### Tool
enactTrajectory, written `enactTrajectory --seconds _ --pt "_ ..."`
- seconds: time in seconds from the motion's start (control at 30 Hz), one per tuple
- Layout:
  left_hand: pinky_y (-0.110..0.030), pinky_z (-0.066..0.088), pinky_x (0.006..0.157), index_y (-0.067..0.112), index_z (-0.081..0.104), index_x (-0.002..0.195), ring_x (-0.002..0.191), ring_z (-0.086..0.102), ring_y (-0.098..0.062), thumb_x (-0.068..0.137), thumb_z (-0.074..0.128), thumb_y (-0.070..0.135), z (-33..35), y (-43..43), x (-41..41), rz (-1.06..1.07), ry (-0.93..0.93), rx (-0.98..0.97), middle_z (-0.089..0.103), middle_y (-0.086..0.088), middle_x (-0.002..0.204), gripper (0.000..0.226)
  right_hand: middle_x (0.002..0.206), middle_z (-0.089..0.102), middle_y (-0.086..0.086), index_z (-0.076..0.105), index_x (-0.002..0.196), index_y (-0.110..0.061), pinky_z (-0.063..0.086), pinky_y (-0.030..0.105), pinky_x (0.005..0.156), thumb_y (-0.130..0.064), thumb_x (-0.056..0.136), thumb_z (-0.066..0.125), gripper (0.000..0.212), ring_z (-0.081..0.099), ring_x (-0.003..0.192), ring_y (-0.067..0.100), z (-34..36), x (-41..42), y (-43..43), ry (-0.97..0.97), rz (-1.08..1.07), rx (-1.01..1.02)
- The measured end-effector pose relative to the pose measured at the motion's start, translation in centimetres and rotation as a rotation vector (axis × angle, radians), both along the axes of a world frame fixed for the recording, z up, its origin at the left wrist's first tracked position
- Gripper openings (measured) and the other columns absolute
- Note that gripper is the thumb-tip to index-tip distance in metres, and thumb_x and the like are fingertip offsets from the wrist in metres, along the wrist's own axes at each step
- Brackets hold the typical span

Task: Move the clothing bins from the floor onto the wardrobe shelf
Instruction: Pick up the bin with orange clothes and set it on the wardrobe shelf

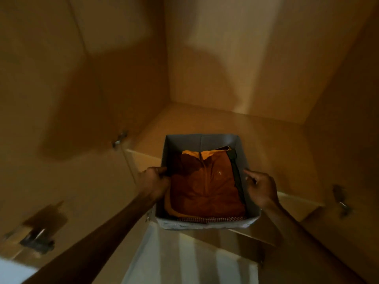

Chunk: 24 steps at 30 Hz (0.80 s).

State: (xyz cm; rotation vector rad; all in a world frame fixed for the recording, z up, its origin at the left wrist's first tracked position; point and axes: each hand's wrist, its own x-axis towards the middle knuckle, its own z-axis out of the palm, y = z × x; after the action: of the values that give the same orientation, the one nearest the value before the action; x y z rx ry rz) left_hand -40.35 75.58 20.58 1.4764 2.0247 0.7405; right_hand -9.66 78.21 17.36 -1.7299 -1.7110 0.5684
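A grey fabric bin (202, 141) sits in the lower middle of the frame, open top toward the camera. Its far end is over the wardrobe shelf (266, 144) and its near end juts out past the shelf's pale front edge. Whether its base rests on the shelf or hangs just above it cannot be told.

The left hand (154, 184) is at the bin's left wall, about halfway along. Its fingers curl over the rim, gripping it, with the fingertips inside against the clothes. The right hand (261, 190) is on the opposite wall at much the same level. It holds that rim with curled fingers, and one finger is stretched forward along the edge. The bin lies directly between the two hands, and both forearms reach in from the bottom corners of the frame.

Inside the bin, a folded orange garment (205, 187) fills most of the space. A dark strip of cloth (235, 171) lies along its right side, and a red-and-white patterned cloth (205, 219) shows at the near wall.

Metal hinges show at the left (120, 138) and right (341, 200) of the wardrobe opening. The frame is dim and blurred.
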Motion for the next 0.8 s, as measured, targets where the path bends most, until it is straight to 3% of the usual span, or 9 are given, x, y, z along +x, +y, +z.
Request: enactTrajectory --seconds 0.1,0.23,0.3,0.4,0.53,0.6,0.67,0.73,0.8 --pt "-0.037 0.053 0.094 0.027 0.063 0.127 0.111 0.063 -0.028 0.085 0.055 0.022 -0.2 4.8 2.4 -0.119 0.079 -0.015 0.065 -0.002 0.128 0.043 0.098 0.072 0.023 0.063 0.126 -0.014 0.023 0.006 0.051 -0.007 0.095 0.051 0.033 0.028 0.052 -0.008 0.0 3.1 1.3 -0.012 -0.117 0.019" --pt "-0.036 0.054 0.084 0.025 0.067 0.122 0.104 0.065 -0.033 0.083 0.054 0.017 0.0 10.6 7.1 -0.289 0.124 -0.01 0.069 -0.006 0.121 0.041 0.112 0.071 0.017 0.063 0.126 -0.011 0.037 0.018 0.056 -0.004 0.094 0.05 0.035 0.051 0.06 0.002 0.4 7.1 3.5 -0.018 -0.219 -0.005" --pt "-0.034 0.054 0.073 0.023 0.072 0.111 0.091 0.067 -0.032 0.081 0.055 0.014 0.3 12.9 8.7 -0.351 0.13 -0.03 0.073 -0.008 0.107 0.035 0.116 0.07 0.014 0.064 0.123 -0.012 0.048 0.027 0.07 -0.003 0.093 0.05 0.034 0.066 0.084 0.021 0.6 8.4 5.1 -0.044 -0.244 -0.041" --pt "-0.031 0.049 0.067 0.023 0.071 0.1 0.082 0.065 -0.027 0.082 0.06 0.015 0.7 17.2 12.2 -0.424 0.06 -0.068 0.072 -0.006 0.098 0.022 0.122 0.066 0.015 0.061 0.127 -0.013 0.051 0.037 0.079 -0.005 0.092 0.051 0.037 0.065 0.096 0.031 1.3 11.2 8.4 -0.051 -0.299 -0.13" --pt "-0.038 0.05 0.089 0.019 0.047 0.137 0.111 0.06 -0.032 0.093 0.054 0.016 1.2 22.6 16.7 -0.532 -0.008 0.008 0.061 -0.011 0.13 0.045 0.137 0.052 0.022 0.04 0.141 -0.004 0.047 0.049 0.097 -0.003 0.091 0.053 0.052 0.055 0.118 0.04 3.0 15.0 13.2 -0.004 -0.355 -0.188" --pt "-0.04 0.049 0.09 0.015 0.041 0.141 0.114 0.059 -0.035 0.098 0.048 0.025 1.4 24.2 18.2 -0.587 0.121 -0.017 0.058 -0.015 0.133 0.045 0.133 0.054 0.022 0.044 0.136 -0.002 0.046 0.05 0.097 -0.002 0.088 0.052 0.049 0.053 0.118 0.041 4.0 16.0 14.3 -0.076 -0.369 -0.179" --pt "-0.04 0.055 0.072 0.002 0.052 0.129 0.097 0.066 -0.036 0.1 0.043 0.025 1.9 24.6 18.9 -0.601 0.221 -0.213 0.064 -0.021 0.114 0.038 0.132 0.053 0.021 0.047 0.133 -0.003 0.045 0.047 0.099 -0.007 0.091 0.052 0.042 0.052 0.119 0.039 4.7 16.5 14.2 -0.175 -0.375 -0.283" --pt "-0.035 0.058 0.059 -0.005 0.059 0.114 0.083 0.07 -0.035 0.098 0.048 0.015 2.1 24.7 19.4 -0.545 0.163 -0.419 0.067 -0.022 0.102 0.028 0.128 0.054 0.022 0.053 0.127 -0.003 0.049 0.046 0.095 -0.012 0.094 0.052 0.034 0.057 0.109 0.038 5.0 16.8 13.9 -0.219 -0.383 -0.43" --pt "-0.037 0.061 0.059 -0.006 0.062 0.109 0.083 0.07 -0.038 0.095 0.052 0.01 1.9 25.3 20.0 -0.467 0.085 -0.423 0.066 -0.026 0.104 0.023 0.123 0.058 0.023 0.058 0.121 -0.002 0.052 0.047 0.092 -0.013 0.093 0.052 0.03 0.059 0.104 0.038 4.8 17.2 14.3 -0.255 -0.378 -0.459"
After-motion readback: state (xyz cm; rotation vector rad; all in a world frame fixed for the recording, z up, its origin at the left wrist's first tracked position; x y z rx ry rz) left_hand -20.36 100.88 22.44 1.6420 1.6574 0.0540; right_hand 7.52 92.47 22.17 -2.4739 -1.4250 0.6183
